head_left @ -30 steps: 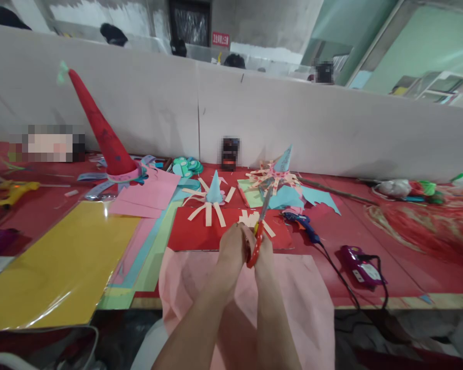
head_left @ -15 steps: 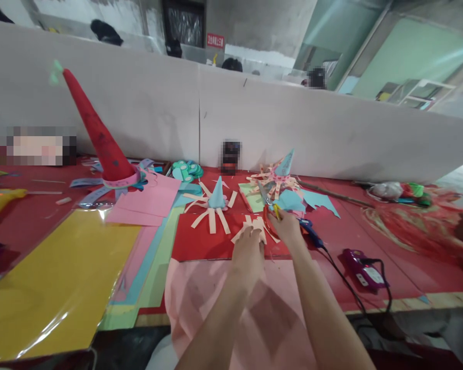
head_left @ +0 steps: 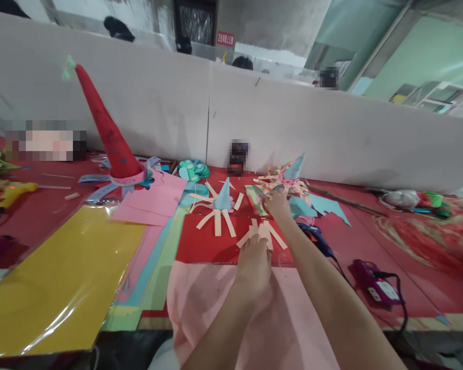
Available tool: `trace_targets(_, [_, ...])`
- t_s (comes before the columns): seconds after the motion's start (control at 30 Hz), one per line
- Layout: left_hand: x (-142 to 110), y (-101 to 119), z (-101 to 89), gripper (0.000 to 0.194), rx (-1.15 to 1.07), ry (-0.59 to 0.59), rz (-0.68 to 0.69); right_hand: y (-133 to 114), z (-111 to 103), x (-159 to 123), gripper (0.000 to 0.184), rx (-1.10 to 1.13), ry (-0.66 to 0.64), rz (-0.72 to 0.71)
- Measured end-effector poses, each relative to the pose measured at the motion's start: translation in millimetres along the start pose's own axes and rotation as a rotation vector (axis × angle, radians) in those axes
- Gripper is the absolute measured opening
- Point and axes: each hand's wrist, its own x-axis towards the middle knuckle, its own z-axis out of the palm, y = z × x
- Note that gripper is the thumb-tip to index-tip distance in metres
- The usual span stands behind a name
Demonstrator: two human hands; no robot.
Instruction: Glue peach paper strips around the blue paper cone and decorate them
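Scissors (head_left: 260, 193) right of centre, long axis diagonal, blades pointing upper left of frame; right hand (head_left: 280, 204) covers the handles, so can't tell if it's gripping or just resting. Left hand (head_left: 254, 261), lower centre, has bent fingers over the cream paper strips (head_left: 266, 235) on the red board (head_left: 200, 244); pinch or press, can't tell. Strips fan mostly toward the top of frame. Blue paper cone (head_left: 223, 196) at centre points up, cream strips splayed round its base; second blue cone (head_left: 295, 169) tilts upper right, its marks unreadable. Yellow sheet (head_left: 65, 277), lower left, sits in glossy clear plastic. Red sign (head_left: 226, 38), top centre: white Chinese characters, too small to read reliably.
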Motion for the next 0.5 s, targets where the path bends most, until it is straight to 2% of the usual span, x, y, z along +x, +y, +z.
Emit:
trace_targets(0.1, [0,0,1.4,0.034,0.011,-0.019,-0.014,-10,2,-10,0.02,0.064,0.024,-0.011])
trace_targets(0.3, [5,-5,6.9,0.029,0.07,-0.008,-0.013,-20,11,-40,0.028,0.241,0.079,-0.052])
trace_targets(0.5, [7,-7,12.6,0.025,0.083,0.001,-0.009,-24,16,-71,0.021,0.44,0.048,-0.188])
